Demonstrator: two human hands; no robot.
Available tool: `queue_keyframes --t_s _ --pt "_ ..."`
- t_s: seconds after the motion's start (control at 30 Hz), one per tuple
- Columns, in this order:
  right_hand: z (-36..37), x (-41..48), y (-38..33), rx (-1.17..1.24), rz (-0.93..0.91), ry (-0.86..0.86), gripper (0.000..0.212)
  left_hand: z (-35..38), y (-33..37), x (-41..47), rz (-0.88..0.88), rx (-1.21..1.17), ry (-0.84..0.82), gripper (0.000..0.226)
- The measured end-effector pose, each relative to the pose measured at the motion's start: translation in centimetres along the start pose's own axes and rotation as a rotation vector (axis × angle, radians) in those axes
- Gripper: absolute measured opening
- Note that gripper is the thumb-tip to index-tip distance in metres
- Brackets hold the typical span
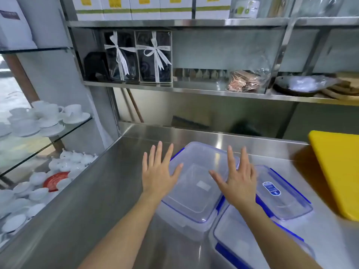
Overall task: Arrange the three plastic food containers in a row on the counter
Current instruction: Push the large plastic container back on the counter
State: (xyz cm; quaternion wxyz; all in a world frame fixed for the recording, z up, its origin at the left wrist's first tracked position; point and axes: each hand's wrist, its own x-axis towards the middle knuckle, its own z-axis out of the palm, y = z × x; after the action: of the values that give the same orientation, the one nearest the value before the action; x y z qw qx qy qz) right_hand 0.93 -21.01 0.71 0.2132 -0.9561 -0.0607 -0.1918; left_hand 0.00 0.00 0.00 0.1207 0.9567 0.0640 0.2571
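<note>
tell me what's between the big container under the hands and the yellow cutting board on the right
In the head view, the smaller labelled container sits between the large container and the yellow cutting board. The right hand partly overlaps the gap.

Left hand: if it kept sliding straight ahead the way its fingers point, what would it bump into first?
Probably nothing soon: the left hand points past the big container's edge, over bare counter, toward the back wall. Depth is unclear.
</note>
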Motion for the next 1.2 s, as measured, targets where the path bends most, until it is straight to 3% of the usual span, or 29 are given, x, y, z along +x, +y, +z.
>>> queue_keyframes --t_s 0.1,0.3,0.57,0.73,0.93,1.0,1.1,1.2 --pt "1.6 -1.0 0.6 0.016 0.138 -0.206 0.089 1.3 -1.0 -1.1 -0.086 0.036 -0.160 0.078" --pt "3.5 -1.1 1.1 0.300 0.416 -0.468 0.093 2.2 -1.7 -0.6 -0.214 -0.016 -0.415 0.065" --pt "4.2 -1.0 0.1 0.505 0.516 -0.397 0.084 1.2 -2.5 0.7 -0.352 -0.186 -0.583 0.063" --pt "4.5 -0.5 0.6 0.559 0.494 -0.461 0.077 0.9 -2.5 0.4 -0.387 -0.187 -0.646 0.068" --pt "6.4 2.1 3.9 0.671 0.370 -0.744 0.083 -0.7 -1.4 -4.3 -0.500 -0.094 -0.563 0.069" --pt "6.9 2.6 3.7 0.669 0.322 -0.767 0.073 -1.1 -2.0 -5.1 -0.510 -0.122 -0.574 0.071" --pt "4.5 2.1 0.4 0.474 0.292 -0.733 0.070 -1.7 -3.0 -5.2 -0.455 -0.111 -0.584 0.077" --pt "3.0 0.7 -0.8 0.225 0.188 -0.607 0.082 -2.3 -3.6 -5.4 -0.222 -0.119 -0.619 0.100"
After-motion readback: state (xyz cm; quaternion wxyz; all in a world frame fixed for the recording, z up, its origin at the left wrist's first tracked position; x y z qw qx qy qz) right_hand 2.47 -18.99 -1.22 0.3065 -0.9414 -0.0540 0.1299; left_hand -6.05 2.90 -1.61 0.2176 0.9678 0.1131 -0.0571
